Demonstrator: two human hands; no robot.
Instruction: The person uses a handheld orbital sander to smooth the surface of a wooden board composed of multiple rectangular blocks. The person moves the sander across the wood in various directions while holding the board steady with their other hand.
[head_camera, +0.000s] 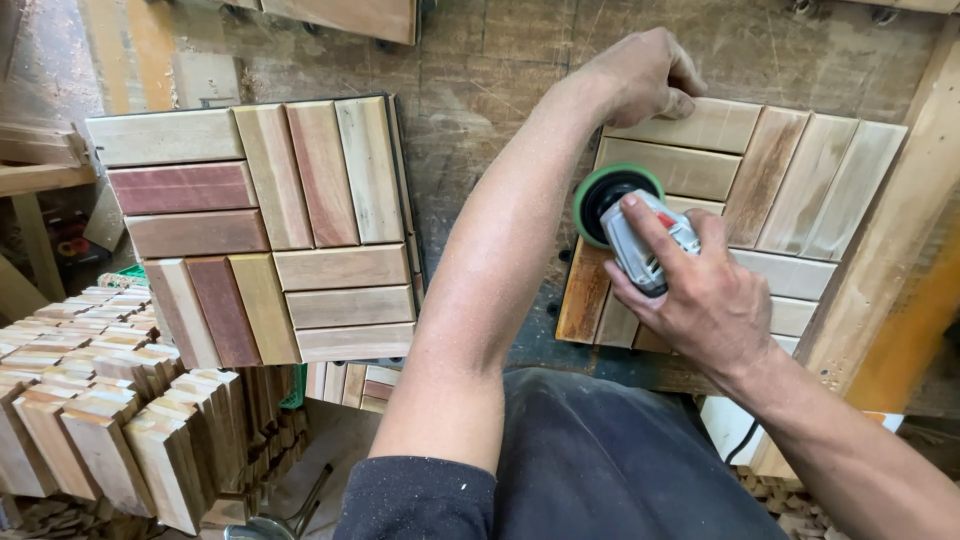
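A square wooden slat tile (780, 190) lies on the workbench at the right. My left hand (640, 75) rests with curled fingers on the tile's far left corner. My right hand (700, 290) grips a grey power sander (650, 240) whose green-rimmed round pad (605, 195) sits flat on the tile's left side.
A second slat tile (260, 230) of mixed red and pale wood lies on the worn bench (480, 110) to the left. Stacks of more tiles (110, 410) stand on edge at the lower left. A wooden rail (900, 240) borders the right side.
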